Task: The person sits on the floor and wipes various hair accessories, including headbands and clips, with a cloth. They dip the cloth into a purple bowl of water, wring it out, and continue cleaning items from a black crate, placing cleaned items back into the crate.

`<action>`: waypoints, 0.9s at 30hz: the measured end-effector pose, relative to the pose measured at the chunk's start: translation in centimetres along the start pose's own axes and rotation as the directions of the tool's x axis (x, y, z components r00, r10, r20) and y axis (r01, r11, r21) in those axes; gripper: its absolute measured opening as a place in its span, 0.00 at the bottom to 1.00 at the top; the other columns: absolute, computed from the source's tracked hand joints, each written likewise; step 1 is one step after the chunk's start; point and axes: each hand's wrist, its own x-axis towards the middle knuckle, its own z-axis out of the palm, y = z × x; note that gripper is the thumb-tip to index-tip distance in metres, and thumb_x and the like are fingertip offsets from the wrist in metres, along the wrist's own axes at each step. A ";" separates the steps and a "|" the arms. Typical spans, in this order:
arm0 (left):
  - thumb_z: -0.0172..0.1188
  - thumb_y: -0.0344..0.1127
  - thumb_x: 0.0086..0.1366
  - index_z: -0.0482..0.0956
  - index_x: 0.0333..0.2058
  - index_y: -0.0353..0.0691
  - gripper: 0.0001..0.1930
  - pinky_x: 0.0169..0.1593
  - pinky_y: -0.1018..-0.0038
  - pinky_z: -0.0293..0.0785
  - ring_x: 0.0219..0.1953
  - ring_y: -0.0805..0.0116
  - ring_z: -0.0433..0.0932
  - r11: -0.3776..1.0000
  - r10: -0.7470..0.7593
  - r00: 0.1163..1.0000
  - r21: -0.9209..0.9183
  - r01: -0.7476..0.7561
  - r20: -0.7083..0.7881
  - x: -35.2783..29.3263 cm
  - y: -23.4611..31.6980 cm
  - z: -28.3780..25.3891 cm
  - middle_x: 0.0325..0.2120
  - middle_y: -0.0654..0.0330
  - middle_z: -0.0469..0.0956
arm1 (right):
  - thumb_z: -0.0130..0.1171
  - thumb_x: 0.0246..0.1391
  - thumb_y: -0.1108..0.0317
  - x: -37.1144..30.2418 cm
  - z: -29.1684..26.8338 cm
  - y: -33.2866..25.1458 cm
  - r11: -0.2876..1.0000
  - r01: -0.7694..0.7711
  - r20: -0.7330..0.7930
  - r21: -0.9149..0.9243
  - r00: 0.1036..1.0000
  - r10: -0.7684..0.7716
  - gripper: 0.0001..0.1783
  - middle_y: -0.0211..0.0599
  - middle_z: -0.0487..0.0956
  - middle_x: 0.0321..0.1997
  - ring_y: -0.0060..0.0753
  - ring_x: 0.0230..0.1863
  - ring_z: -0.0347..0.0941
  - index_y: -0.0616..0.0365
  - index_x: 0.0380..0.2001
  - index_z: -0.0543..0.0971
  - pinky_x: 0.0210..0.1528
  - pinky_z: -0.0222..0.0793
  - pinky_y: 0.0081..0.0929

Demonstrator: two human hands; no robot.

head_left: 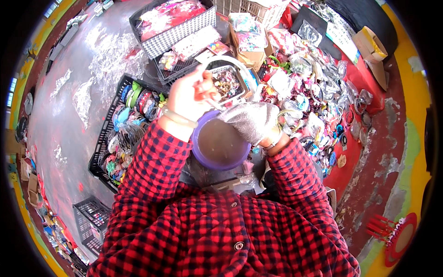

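Observation:
A pale, curved headband (224,58) arches up in front of me between my two hands. My left hand (190,94) is bare, its fingers closed on one side of the band. Grey knitted fabric, a glove or a cloth, covers the fingers of my right hand (254,122). This hand looks closed near the band's other side, though the fabric hides the exact grip. Just below both hands stands a round purple tub (196,147) holding murky, brownish water. Past the band lies a pale basket (242,88) of small, shiny pieces.
To the left, a black crate (102,148) holds coloured headbands and hair ties. Another crate (180,33) with red packages stands at the back, beside a cardboard box (252,57). Bagged accessories (300,99) heap up on the right. A smaller dark crate (87,221) sits lower left.

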 end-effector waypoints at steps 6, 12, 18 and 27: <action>0.44 0.43 0.66 0.72 0.26 0.39 0.16 0.20 0.80 0.53 0.09 0.80 0.50 0.960 0.262 0.961 0.121 -0.251 -0.085 -1.2 4.6 -2.0 0.07 0.73 0.51 | 0.54 0.37 0.72 1.5 -4.9 -0.9 0.572 -0.027 -0.028 -0.820 1.000 0.006 0.13 0.44 0.74 0.29 0.42 0.34 0.73 0.60 0.31 0.72 0.37 0.69 0.29; 0.46 0.44 0.64 0.71 0.27 0.38 0.15 0.20 0.76 0.58 0.10 0.79 0.55 0.929 -0.036 0.993 0.362 0.073 -0.109 -0.5 1.8 -1.4 0.08 0.72 0.54 | 0.53 0.45 0.76 1.2 -9.4 2.9 0.647 -0.386 -0.553 -0.657 0.830 -0.066 0.08 0.47 0.75 0.27 0.42 0.31 0.74 0.62 0.32 0.72 0.36 0.69 0.30; 0.45 0.45 0.66 0.70 0.25 0.39 0.16 0.20 0.79 0.59 0.10 0.81 0.54 0.765 -0.259 0.959 0.580 0.279 -0.120 0.0 -2.7 -0.7 0.08 0.72 0.57 | 0.55 0.36 0.76 1.8 -7.2 -1.9 0.567 0.031 -0.141 -0.823 0.956 -0.257 0.13 0.40 0.73 0.30 0.47 0.32 0.72 0.57 0.32 0.73 0.33 0.69 0.34; 0.42 0.42 0.66 0.68 0.24 0.40 0.15 0.20 0.76 0.57 0.09 0.79 0.52 0.709 -0.404 0.905 0.578 0.403 -0.135 -0.1 -4.2 -0.4 0.07 0.71 0.55 | 0.58 0.36 0.68 0.8 -2.2 -1.3 0.776 0.006 -0.038 -0.631 0.999 -0.038 0.06 0.40 0.73 0.18 0.45 0.22 0.72 0.53 0.22 0.74 0.25 0.67 0.34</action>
